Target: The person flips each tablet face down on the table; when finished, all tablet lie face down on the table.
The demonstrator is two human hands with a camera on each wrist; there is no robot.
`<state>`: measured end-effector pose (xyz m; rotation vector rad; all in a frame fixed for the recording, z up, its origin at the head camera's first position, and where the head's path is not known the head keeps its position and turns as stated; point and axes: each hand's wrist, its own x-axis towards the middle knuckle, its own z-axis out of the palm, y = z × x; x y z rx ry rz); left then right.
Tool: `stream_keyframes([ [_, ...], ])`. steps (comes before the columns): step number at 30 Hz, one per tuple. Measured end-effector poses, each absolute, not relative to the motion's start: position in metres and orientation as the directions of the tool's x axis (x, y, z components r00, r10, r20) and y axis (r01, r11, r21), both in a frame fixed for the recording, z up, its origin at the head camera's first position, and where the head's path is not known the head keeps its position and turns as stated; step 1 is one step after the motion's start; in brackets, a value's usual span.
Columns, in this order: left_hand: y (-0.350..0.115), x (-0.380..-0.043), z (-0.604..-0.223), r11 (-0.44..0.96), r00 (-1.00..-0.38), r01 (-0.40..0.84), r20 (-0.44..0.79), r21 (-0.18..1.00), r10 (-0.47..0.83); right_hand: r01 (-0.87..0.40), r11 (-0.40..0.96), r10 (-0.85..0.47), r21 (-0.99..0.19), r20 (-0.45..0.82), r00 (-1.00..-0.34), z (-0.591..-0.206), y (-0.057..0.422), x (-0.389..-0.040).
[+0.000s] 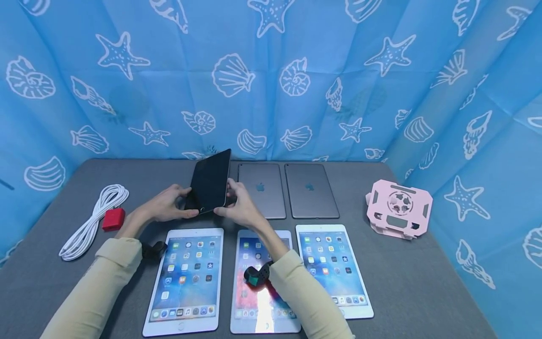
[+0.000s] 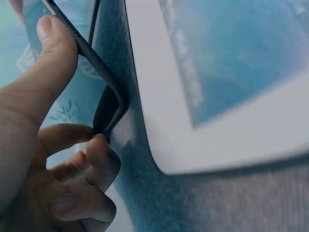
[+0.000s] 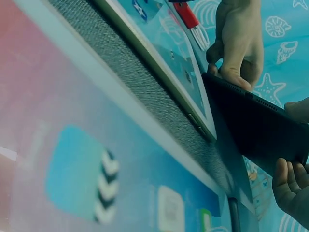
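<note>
Both hands hold a dark tablet [image 1: 210,182], its black screen turned up and tilted, above the back left of the table. At its lower left corner, the left hand [image 1: 170,205] grips with the thumb on the near edge and fingers beneath. The right hand [image 1: 243,206] holds the right side, thumb by the lower right corner. In the right wrist view the tablet's underside [image 3: 260,125] is dark, and the fingers of the right hand [image 3: 293,191] curl at its edge. Two grey tablets [image 1: 263,195] [image 1: 312,195] lie face down to the right.
Nearer the front lie three white tablets with lit screens: left [image 1: 186,278], middle [image 1: 241,301], partly under the right forearm, and right [image 1: 334,268]. A coiled white cable [image 1: 86,230] and red charger block [image 1: 113,219] are left. A pink bracket-like object [image 1: 398,209] stands right.
</note>
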<state>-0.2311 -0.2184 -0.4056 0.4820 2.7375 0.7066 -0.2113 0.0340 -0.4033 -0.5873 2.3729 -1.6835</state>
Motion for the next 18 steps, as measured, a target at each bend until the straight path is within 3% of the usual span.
stream_keyframes([
  [18, -0.192, -0.236, -0.403, 0.808, -0.889, 0.255, -0.2, 0.531, 0.412, -0.234, 0.266, -0.36, -0.935, 0.129, -0.924, -0.387, 0.046, -0.205],
])
